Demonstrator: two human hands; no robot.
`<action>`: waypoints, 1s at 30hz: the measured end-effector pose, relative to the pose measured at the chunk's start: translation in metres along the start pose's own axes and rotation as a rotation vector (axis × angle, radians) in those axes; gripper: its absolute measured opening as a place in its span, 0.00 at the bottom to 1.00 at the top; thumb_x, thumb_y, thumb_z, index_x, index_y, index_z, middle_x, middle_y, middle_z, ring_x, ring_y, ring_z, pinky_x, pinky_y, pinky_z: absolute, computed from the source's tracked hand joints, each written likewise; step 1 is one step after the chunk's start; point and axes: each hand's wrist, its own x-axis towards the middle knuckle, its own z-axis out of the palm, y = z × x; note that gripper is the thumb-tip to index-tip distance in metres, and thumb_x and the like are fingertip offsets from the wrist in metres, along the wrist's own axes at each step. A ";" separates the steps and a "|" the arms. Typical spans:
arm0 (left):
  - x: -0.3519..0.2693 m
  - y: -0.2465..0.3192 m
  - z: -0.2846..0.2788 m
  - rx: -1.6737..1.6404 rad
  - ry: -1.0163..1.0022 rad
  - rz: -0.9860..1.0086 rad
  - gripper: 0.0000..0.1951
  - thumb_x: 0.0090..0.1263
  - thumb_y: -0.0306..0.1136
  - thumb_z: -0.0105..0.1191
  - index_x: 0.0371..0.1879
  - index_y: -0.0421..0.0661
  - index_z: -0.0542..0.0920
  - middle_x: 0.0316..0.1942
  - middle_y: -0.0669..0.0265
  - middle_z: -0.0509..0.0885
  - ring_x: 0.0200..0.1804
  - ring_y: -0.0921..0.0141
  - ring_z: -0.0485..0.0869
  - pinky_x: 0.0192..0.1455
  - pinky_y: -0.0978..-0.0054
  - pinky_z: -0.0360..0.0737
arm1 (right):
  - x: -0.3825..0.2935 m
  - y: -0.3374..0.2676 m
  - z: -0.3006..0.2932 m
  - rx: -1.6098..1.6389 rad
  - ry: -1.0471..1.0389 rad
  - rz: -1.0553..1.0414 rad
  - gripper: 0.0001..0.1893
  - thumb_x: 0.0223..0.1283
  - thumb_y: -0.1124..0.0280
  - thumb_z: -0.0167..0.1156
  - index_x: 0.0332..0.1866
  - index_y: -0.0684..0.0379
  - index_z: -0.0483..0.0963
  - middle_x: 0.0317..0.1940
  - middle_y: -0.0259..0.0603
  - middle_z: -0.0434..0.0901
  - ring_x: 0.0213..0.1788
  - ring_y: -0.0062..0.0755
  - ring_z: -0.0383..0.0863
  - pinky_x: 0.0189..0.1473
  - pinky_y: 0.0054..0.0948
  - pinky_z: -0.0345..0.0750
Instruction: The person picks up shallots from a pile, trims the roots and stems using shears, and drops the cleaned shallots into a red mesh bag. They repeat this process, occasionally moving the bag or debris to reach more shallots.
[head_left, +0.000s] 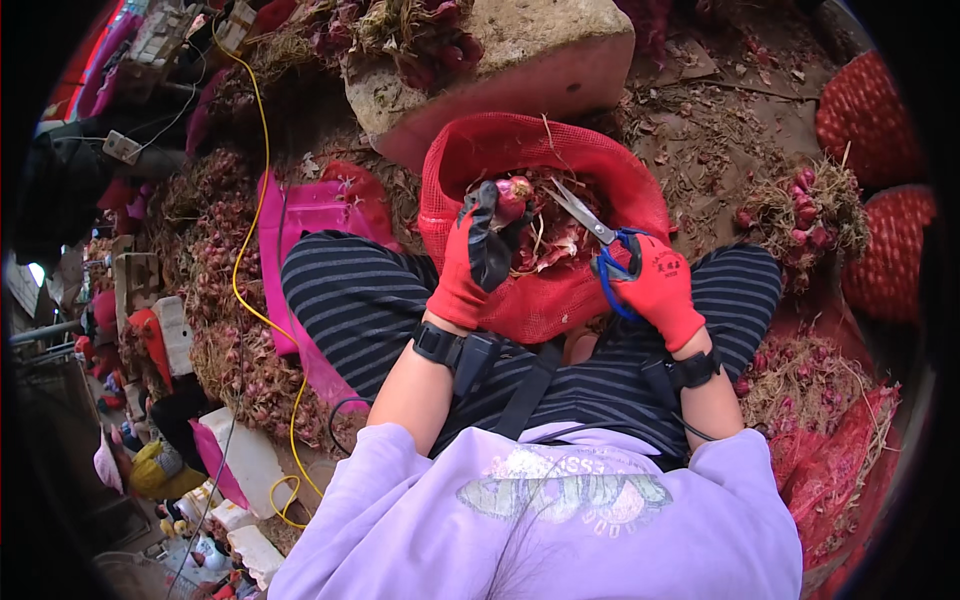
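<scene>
My left hand (487, 236), in a red glove with dark coated fingers, grips a red shallot bulb (514, 196) over the mouth of a red mesh sack (630, 172). In my gloved right hand (637, 274) is a pair of scissors (589, 217) with blue handles. Their blades are parted and point up and left, to the right of the bulb. The sack stands between my bent legs with its rim rolled wide, and loose skins and shallots (559, 240) lie inside. The thumb side of my left hand is partly hidden.
A foam block (517, 97) with dried shallot bunches stands beyond the sack. Shallot bunches (806, 210) and filled red net sacks (870, 120) lie at right. At left are a pink bag (300, 210), a yellow cable (266, 150) and a large shallot heap (217, 300).
</scene>
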 end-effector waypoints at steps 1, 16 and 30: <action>0.002 0.000 0.000 -0.016 -0.012 0.102 0.18 0.72 0.37 0.42 0.59 0.47 0.66 0.57 0.68 0.69 0.58 0.73 0.70 0.61 0.70 0.70 | 0.000 -0.003 -0.003 -0.002 0.007 0.001 0.22 0.48 0.49 0.63 0.36 0.59 0.74 0.30 0.46 0.78 0.34 0.45 0.79 0.36 0.35 0.74; 0.000 -0.006 0.005 -0.227 -0.125 0.160 0.21 0.71 0.38 0.45 0.62 0.52 0.61 0.59 0.71 0.67 0.61 0.72 0.68 0.63 0.69 0.66 | -0.005 -0.045 0.004 0.310 -0.069 0.018 0.22 0.49 0.53 0.64 0.39 0.62 0.74 0.32 0.44 0.79 0.34 0.43 0.80 0.36 0.34 0.76; 0.005 0.002 0.006 -0.209 -0.078 0.099 0.17 0.73 0.38 0.40 0.58 0.45 0.67 0.54 0.64 0.72 0.52 0.69 0.75 0.52 0.70 0.77 | -0.002 -0.024 -0.005 0.246 -0.002 -0.016 0.23 0.46 0.51 0.65 0.41 0.60 0.74 0.34 0.45 0.78 0.34 0.45 0.79 0.35 0.34 0.75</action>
